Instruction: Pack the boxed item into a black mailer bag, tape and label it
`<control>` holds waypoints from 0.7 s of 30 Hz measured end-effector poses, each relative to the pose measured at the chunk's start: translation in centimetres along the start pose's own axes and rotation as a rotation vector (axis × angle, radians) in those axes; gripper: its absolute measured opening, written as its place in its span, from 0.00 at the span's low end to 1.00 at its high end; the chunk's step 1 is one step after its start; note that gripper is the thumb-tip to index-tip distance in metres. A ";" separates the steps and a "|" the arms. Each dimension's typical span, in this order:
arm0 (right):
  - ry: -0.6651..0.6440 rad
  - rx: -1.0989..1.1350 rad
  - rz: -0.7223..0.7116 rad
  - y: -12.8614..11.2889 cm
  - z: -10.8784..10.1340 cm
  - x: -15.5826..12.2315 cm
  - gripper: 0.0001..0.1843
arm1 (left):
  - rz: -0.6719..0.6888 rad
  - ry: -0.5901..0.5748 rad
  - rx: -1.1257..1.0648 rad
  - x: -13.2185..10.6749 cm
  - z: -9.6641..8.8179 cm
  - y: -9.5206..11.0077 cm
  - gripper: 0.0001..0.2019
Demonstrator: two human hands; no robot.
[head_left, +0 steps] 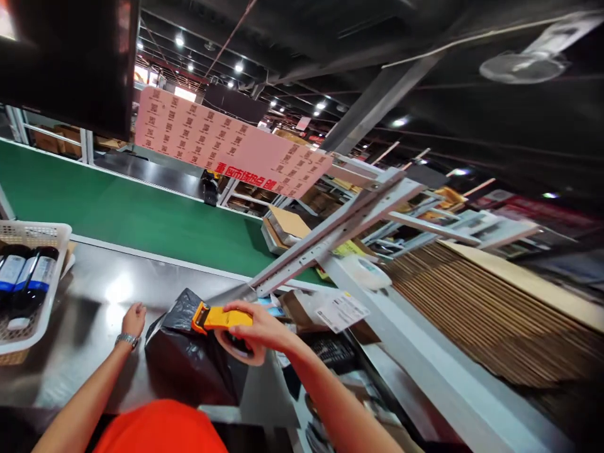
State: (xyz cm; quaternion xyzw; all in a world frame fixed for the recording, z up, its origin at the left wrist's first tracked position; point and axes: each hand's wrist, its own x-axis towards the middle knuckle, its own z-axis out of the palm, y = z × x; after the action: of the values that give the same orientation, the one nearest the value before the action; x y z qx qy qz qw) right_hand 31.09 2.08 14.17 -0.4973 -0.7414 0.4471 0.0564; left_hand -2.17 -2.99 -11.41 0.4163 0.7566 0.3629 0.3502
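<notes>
A green conveyor belt (117,207) runs past the steel bench (94,296), ceiling spotlights (179,41) glaring over stacked flat cardboard (495,302)

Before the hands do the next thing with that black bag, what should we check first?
1. Black bag lies flat on the steel table: ok.
2. Right hand grips the yellow tool firmly: ok.
3. Yellow tool sits over the bag's top: ok.
4. Left hand steadies the bag: cannot tell, it is at the bag's edge, contact unclear.
5. White basket of bottles stands apart from the bag: ok.
</notes>
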 end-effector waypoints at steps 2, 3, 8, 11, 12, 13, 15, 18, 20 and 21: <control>-0.006 0.024 -0.009 0.3 0.0 0.1 0.30 | 0.240 0.156 -0.093 -2.9 -0.8 2.6 0.21; -0.011 0.027 -0.022 0.5 0.0 0.2 0.30 | 0.413 0.201 -0.153 -4.9 -0.9 4.2 0.19; -0.046 0.107 -0.084 1.3 0.3 0.4 0.34 | 1.329 -0.404 -0.090 -15.1 2.8 12.2 0.13; -0.030 0.152 -0.115 2.0 0.7 0.1 0.34 | 1.491 -0.694 0.254 -16.7 7.1 13.3 0.21; -0.020 0.172 -0.120 2.2 0.8 -0.1 0.34 | 1.457 -0.700 0.368 -16.4 8.3 13.0 0.24; -0.014 0.192 -0.126 2.6 0.8 -0.4 0.34 | 1.400 -0.680 0.460 -15.8 9.3 12.3 0.27; -0.008 0.222 -0.136 3.5 0.5 -1.5 0.34 | 1.292 -0.621 0.544 -14.6 10.4 10.7 0.28; 0.007 0.232 -0.106 5.9 -0.8 -4.6 0.35 | 1.253 -0.563 0.515 -13.7 10.4 8.7 0.26; 0.040 0.230 -0.048 8.2 -1.9 -7.6 0.34 | 1.235 -0.556 0.522 -14.0 10.1 7.9 0.24; 0.061 0.227 -0.011 9.5 -2.3 -9.3 0.34 | 1.217 -0.557 0.543 -14.3 9.9 7.7 0.24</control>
State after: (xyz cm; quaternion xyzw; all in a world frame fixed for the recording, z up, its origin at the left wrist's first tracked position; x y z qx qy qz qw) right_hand 43.45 -2.82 12.04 -0.4968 -0.6867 0.5126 0.1373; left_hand 14.80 -10.04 -6.61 0.9133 0.3366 0.1734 0.1502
